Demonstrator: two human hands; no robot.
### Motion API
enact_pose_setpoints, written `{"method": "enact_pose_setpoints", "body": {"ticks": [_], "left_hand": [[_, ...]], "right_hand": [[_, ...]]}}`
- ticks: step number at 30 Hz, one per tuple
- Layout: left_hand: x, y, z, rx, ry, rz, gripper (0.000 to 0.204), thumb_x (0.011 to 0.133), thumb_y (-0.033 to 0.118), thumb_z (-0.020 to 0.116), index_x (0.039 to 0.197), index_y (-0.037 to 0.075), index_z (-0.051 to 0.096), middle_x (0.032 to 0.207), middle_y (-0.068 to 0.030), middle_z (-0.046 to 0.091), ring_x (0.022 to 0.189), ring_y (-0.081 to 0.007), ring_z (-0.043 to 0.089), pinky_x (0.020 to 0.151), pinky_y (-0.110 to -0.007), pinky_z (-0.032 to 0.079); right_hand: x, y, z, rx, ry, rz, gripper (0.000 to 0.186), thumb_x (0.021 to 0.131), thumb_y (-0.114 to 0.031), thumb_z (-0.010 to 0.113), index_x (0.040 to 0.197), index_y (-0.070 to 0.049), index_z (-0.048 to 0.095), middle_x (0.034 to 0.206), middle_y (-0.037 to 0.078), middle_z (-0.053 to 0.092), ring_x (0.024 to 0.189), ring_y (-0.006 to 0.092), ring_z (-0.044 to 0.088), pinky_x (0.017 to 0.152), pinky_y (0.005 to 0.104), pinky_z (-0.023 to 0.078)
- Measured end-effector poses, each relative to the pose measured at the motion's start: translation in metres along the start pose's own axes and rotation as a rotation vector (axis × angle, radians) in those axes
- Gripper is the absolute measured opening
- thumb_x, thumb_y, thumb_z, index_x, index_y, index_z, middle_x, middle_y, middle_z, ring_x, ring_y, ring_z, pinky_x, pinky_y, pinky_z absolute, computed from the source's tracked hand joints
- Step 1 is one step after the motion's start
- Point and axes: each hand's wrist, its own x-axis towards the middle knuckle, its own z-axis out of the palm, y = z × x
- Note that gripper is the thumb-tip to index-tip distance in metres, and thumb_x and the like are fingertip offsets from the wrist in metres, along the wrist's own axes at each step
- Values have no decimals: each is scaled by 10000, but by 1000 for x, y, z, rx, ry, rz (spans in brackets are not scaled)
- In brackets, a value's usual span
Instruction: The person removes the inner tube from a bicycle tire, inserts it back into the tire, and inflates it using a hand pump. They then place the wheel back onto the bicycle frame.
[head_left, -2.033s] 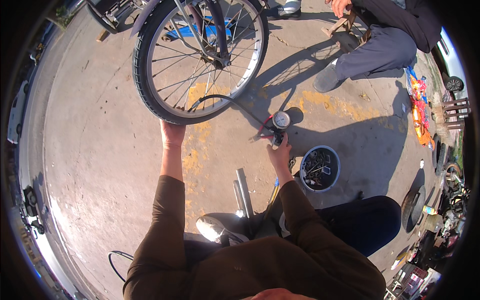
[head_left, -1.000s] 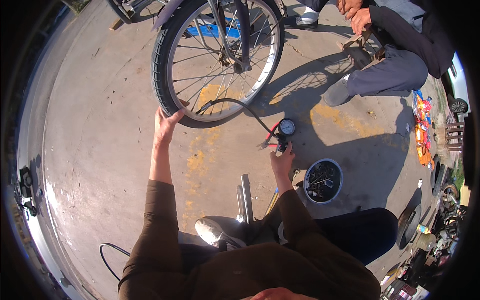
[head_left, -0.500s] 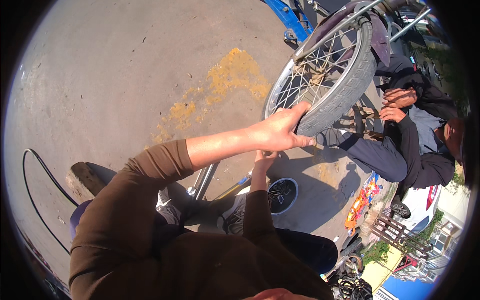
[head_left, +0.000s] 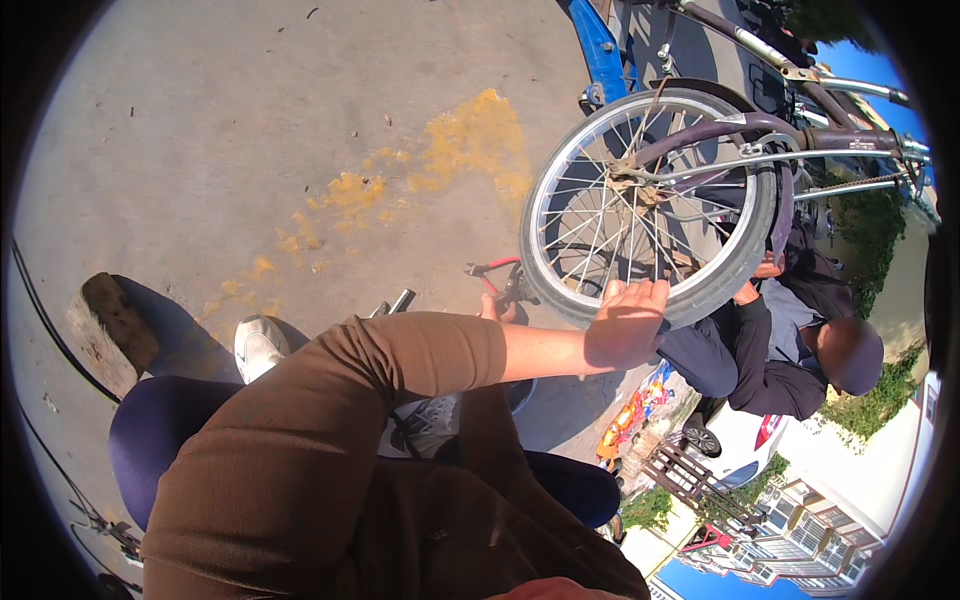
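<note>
My left hand [head_left: 625, 325] grips the lower tyre of a bicycle wheel [head_left: 740, 285], its fingers reaching over toward the silver rim. My right hand [head_left: 497, 310], partly hidden by my left forearm, is on a dark pump fitting [head_left: 518, 285] with red handles [head_left: 492, 267]; its gauge is not visible behind the wheel. The wheel has wire spokes and a purple fork [head_left: 690, 135]. Short metal tubes [head_left: 398, 304] lie beyond my forearm.
A seated person [head_left: 760, 370] in dark clothing is close at the right, a hand behind the wheel. A blue metal part [head_left: 605, 55] lies above. A wooden block [head_left: 105, 330] and black hose [head_left: 60, 335] are at left. Colourful bags [head_left: 635, 410] lie beyond my knee.
The view has swung round, so the wheel now appears side-on at the upper right. My left hand has shifted along the tyre, its fingers now pointing up over the rim.
</note>
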Motion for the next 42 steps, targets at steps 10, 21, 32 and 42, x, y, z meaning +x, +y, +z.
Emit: {"method": "enact_pose_setpoints", "body": {"ticks": [10, 21, 32, 42], "left_hand": [[0, 3, -7, 10, -94, -68, 433, 757, 149, 662, 1108, 14, 447, 973, -158, 594, 943, -311, 586, 827, -427, 340], [0, 1, -12, 24, -148, -33, 456, 754, 189, 708, 1055, 16, 411, 996, -183, 580, 982, -325, 576, 830, -435, 330], [5, -1, -21, -6, -124, -44, 377, 751, 107, 653, 1032, 13, 419, 967, -188, 573, 949, -331, 563, 829, -435, 344], [-2, 2, -22, -9, -188, -108, 453, 773, 178, 671, 1100, 13, 403, 1019, -209, 560, 1030, -348, 548, 884, -446, 313]], "right_hand": [[-2, 3, -12, -12, 35, 18, 848, 726, -237, 801, 1395, -5, 334, 1307, 221, 495, 1171, 320, 533, 999, 393, 439], [-14, 10, -13, -23, 56, 45, 864, 724, -245, 802, 1405, -12, 323, 1306, 238, 491, 1168, 329, 535, 992, 400, 443], [-13, 7, -5, -26, 31, 29, 881, 721, -252, 803, 1414, -18, 313, 1305, 256, 487, 1166, 338, 537, 986, 406, 447], [-21, 1, -9, -47, 38, 32, 896, 718, -258, 804, 1423, -24, 303, 1304, 272, 483, 1163, 347, 540, 980, 412, 450]]}}
